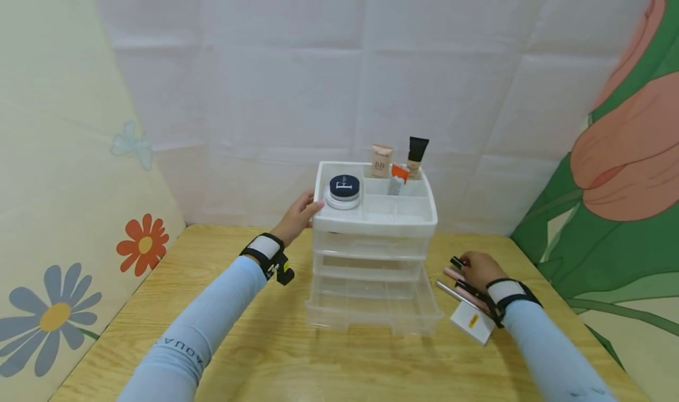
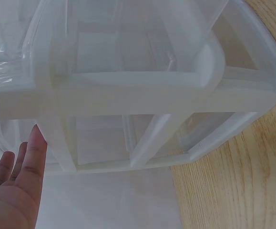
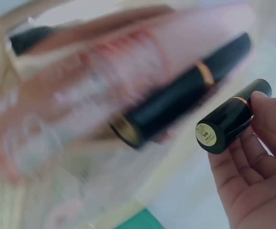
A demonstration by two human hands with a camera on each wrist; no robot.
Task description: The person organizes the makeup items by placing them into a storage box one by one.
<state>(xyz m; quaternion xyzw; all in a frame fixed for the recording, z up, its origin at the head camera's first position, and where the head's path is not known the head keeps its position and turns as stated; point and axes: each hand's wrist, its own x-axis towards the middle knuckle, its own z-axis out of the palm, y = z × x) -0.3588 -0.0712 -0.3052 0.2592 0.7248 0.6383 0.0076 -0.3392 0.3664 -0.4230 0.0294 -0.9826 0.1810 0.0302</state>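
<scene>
From the head camera, a clear drawer unit (image 1: 373,254) on the wooden table (image 1: 276,355) is being steadied by the left hand (image 1: 299,213) at its top left edge.

At the left wrist, straight fingers (image 2: 33,152) are being pressed against the plastic frame.

At the right wrist, a black lipstick tube (image 3: 230,117) is being pinched by the right hand (image 3: 252,162), beside a blurred black tube (image 3: 176,95).

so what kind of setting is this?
Likely a staged tabletop booth, not a real room: creased white sheet backdrop, flower-print side panels, and a wooden table with a clear drawer organizer holding cosmetics.
</scene>
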